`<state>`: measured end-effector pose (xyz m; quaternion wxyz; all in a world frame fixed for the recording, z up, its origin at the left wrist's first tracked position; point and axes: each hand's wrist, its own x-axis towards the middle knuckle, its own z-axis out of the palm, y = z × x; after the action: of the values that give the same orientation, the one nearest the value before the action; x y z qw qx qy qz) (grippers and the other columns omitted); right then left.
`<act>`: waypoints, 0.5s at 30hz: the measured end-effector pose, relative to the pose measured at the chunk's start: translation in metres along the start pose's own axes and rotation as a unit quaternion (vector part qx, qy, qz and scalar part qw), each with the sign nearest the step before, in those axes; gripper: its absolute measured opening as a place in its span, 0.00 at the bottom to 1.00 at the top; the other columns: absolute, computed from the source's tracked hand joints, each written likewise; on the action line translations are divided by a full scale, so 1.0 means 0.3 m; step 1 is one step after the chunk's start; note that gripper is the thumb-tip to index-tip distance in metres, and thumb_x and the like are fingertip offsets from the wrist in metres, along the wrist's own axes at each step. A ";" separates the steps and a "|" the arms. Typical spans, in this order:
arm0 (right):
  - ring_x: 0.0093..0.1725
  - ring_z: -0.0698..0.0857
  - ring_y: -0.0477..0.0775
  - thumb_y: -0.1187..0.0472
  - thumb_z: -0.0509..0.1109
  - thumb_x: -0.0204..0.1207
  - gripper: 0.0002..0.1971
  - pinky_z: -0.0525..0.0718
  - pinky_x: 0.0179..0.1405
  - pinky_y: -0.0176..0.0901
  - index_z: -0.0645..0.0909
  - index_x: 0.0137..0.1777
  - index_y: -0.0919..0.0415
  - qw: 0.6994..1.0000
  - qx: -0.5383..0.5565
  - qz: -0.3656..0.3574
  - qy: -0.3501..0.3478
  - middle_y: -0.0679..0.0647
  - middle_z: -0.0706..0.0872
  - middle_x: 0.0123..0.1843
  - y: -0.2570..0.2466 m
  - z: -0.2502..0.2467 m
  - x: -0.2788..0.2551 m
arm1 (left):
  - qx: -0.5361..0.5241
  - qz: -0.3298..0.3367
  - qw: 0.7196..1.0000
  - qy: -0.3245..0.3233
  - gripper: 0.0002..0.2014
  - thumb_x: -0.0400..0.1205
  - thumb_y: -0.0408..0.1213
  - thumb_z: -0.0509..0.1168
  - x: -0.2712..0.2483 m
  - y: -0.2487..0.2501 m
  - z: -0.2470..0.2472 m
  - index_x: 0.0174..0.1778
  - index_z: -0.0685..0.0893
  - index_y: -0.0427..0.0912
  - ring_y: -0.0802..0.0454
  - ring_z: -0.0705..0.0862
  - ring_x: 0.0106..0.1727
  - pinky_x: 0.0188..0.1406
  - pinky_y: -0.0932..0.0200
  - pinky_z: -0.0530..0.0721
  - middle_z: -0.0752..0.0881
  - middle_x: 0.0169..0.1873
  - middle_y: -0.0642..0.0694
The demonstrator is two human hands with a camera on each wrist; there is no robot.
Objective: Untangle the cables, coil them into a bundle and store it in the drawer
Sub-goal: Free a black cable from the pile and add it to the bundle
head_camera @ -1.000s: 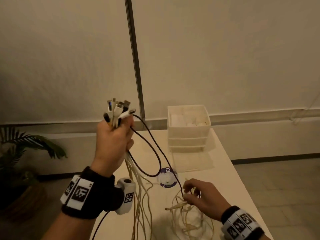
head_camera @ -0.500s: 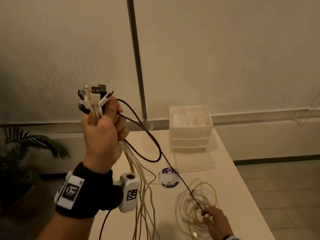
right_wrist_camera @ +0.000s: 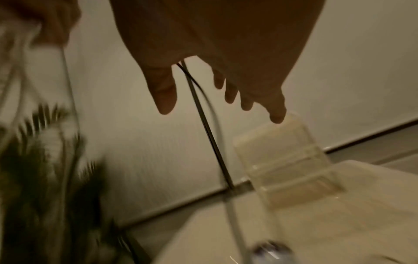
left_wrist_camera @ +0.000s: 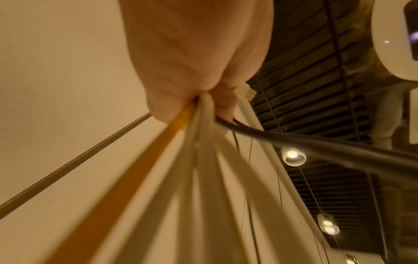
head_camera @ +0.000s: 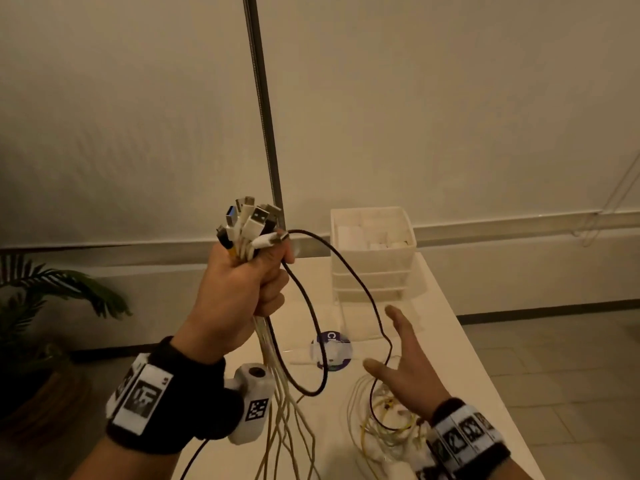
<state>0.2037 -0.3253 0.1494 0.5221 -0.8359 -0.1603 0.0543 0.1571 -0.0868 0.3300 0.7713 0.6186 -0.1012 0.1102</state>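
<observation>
- My left hand (head_camera: 239,299) was raised in a fist around the cables (head_camera: 249,226), plugs sticking out above it, nearer me than the drawer unit (head_camera: 372,258).
- The cords hung down to the table (head_camera: 460,358).
- My right hand (head_camera: 405,368) was spread, fingers straight, the black cable (head_camera: 356,278) draped between thumb and fingers, in front of the drawer unit.
- Loose coils (head_camera: 377,434) lay under that hand.
</observation>
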 end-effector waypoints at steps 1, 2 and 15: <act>0.72 0.70 0.31 0.55 0.73 0.77 0.30 0.67 0.70 0.30 0.65 0.77 0.46 0.999 0.024 -0.028 -0.036 0.35 0.71 0.74 -0.065 0.003 0.022 | 0.011 0.006 1.000 -0.004 0.11 0.83 0.40 0.63 -0.005 0.004 0.009 0.37 0.78 0.37 0.59 0.59 0.18 0.16 0.68 0.59 0.64 0.19 0.53; 0.64 0.79 0.35 0.56 0.68 0.81 0.17 0.74 0.64 0.31 0.75 0.69 0.50 0.995 0.017 -0.040 -0.088 0.40 0.82 0.66 -0.114 0.015 0.040 | 0.027 0.013 1.000 0.006 0.11 0.85 0.38 0.63 -0.004 0.006 0.013 0.39 0.78 0.36 0.59 0.59 0.18 0.15 0.68 0.59 0.66 0.18 0.53; 0.31 0.71 0.42 0.59 0.56 0.86 0.11 0.71 0.36 0.40 0.76 0.44 0.57 0.994 -0.027 -0.036 -0.103 0.45 0.74 0.33 -0.336 -0.085 0.098 | 0.423 0.083 0.902 0.027 0.10 0.81 0.32 0.71 -0.031 -0.064 0.034 0.45 0.88 0.55 0.72 0.83 0.36 0.32 0.72 0.76 0.87 0.35 0.62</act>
<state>0.2166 -0.2970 0.2528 0.4814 -0.8335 -0.2446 0.1173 0.1535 -0.1014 0.3117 0.4271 0.8729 -0.0749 0.2234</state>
